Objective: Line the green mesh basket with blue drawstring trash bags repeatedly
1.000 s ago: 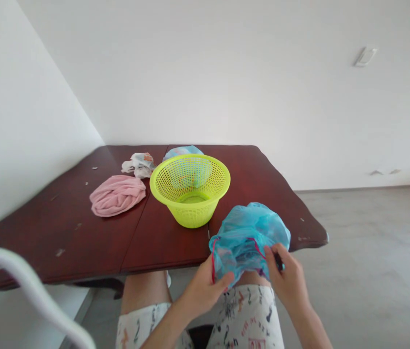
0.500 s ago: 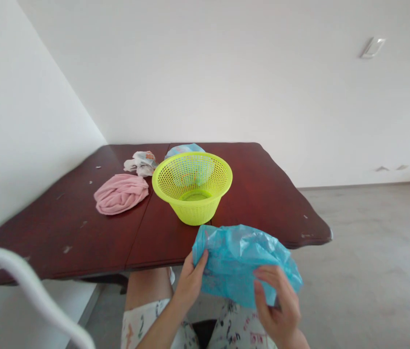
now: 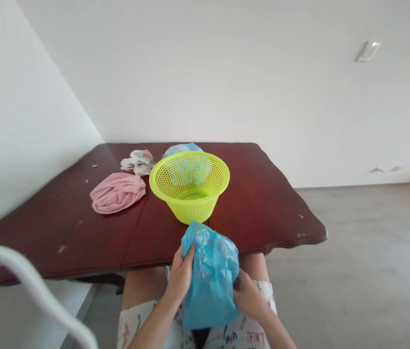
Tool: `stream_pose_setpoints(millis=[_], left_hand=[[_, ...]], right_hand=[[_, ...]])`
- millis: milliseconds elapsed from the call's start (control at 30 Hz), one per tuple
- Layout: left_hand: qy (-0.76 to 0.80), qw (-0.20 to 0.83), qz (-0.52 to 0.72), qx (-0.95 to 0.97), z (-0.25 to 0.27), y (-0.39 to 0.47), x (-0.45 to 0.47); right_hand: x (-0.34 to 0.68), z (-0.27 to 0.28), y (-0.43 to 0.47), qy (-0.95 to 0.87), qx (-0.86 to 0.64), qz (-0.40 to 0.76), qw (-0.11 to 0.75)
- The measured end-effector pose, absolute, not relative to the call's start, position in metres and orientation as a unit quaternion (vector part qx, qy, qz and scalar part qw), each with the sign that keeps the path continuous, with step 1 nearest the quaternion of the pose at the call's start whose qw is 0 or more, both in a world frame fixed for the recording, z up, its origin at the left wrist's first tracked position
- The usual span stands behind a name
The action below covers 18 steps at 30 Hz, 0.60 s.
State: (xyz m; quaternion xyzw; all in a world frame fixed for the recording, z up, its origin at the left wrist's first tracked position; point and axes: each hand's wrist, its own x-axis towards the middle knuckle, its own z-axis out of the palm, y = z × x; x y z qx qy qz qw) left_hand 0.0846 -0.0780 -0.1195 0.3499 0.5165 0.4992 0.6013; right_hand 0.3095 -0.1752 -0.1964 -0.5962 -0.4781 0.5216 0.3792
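Note:
A crinkled blue plastic bag (image 3: 210, 286) hangs over my lap at the table's front edge. My left hand (image 3: 182, 274) grips its upper left side, thumb lying on the front. At the bag's right side is my right hand (image 3: 246, 293), its fingers curled against the plastic and partly hidden behind it. Just beyond the bag stands a yellow-green plastic basket (image 3: 190, 209) with perforated walls, upright on the table.
The dark red wooden table (image 3: 263, 208) bears a folded pink cloth (image 3: 118, 193), a crumpled white plastic bag (image 3: 139, 162) and a light blue bundle (image 3: 182, 148) behind the basket. A white curved bar (image 3: 34, 286) crosses the lower left.
My right hand has moved left and closed in on the bag's right side. The bag, spread wide to the right before, now hangs narrower and lower between my hands.

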Motion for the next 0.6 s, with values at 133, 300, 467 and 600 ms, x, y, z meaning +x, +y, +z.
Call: stream_pose_setpoints(millis=[133,300,467,600], left_hand=[[0.504,0.586,0.491,0.403,-0.1,-0.08,0.085],[0.527,0.52,0.466,0.484,-0.067,-0.069,0.053],[0.62,0.477,0.482,0.395,-0.066,-0.057,0.01],[0.64,0.495,0.489,0.326,-0.075,-0.056,0.006]], right_hand=[[0.283,-0.193,-0.172,-0.485,-0.523,0.61,0.345],[0.353,-0.154,-0.174,-0.464,-0.519,0.611,0.377],[0.44,-0.088,-0.175,-0.248,-0.502,0.522,0.643],[0.434,-0.065,-0.161,-0.188,-0.506,0.388,0.747]])
